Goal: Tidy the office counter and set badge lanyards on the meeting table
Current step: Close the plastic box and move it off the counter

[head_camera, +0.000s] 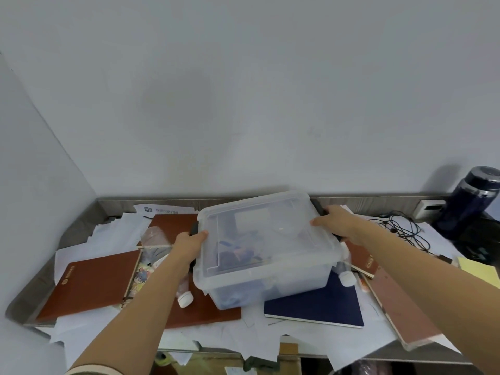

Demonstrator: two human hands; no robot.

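Observation:
A clear plastic storage box (266, 262) with a lid and black side latches sits on the cluttered counter (81, 228). Blue lanyard-like items show dimly through its wall. My left hand (189, 244) grips the box's left side at the latch. On the right side, my right hand (338, 221) holds the other latch. The box rests tilted on top of notebooks and papers.
Brown notebooks (93, 284) lie at the left and right, a navy notebook (316, 304) sits under the box's front right. Two small bottles with white caps (185, 297) lie beside the box. Loose white papers (113, 236) cover the counter. A dark flask (470, 201) and black cables (405, 226) are at the right.

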